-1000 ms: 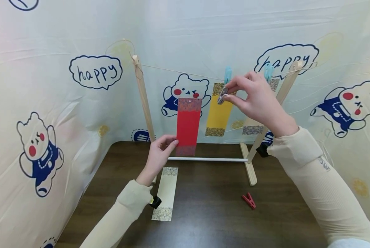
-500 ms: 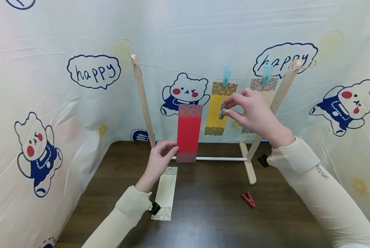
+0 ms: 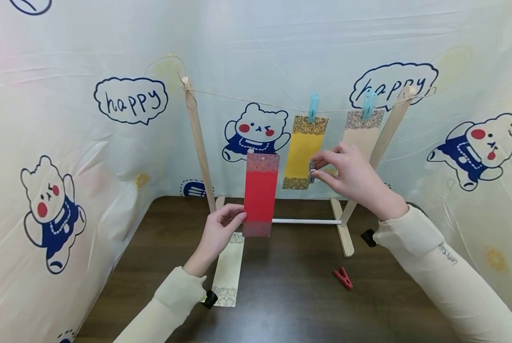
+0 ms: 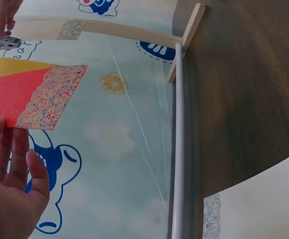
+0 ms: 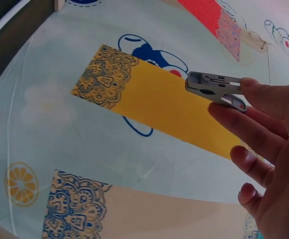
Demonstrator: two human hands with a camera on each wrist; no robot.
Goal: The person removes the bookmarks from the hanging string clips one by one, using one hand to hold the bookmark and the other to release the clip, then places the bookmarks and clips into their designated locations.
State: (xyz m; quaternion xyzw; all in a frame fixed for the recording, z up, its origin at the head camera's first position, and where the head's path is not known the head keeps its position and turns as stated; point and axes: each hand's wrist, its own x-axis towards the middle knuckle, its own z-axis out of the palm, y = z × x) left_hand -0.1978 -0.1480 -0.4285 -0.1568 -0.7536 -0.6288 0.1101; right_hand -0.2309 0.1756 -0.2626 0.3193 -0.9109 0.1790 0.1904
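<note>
My left hand [image 3: 221,224] pinches the left edge of a red card [image 3: 260,195] with patterned ends, holding it upright below the string [image 3: 247,99]. In the left wrist view the thumb lies on the face of the red card [image 4: 15,97], fingers behind it. My right hand [image 3: 347,174] pinches a grey clothespin [image 5: 216,88] between thumb and index finger, its other fingers loosely bent. Behind that hand a yellow card [image 3: 303,147] hangs from the string by a blue clothespin [image 3: 313,107]. To its right a beige card [image 3: 363,131] hangs by another blue clothespin [image 3: 368,105].
A wooden stand with a left post [image 3: 199,138] and a right post [image 3: 386,133] carries the string. A white rod [image 3: 307,221] joins its feet low down. On the dark table [image 3: 290,295] lie a cream card [image 3: 229,269] and a red clothespin [image 3: 343,277].
Both hands have moved down, the left with the red card and the right with the grey clothespin. The hanging cards stay in place, and more of the beige card shows.
</note>
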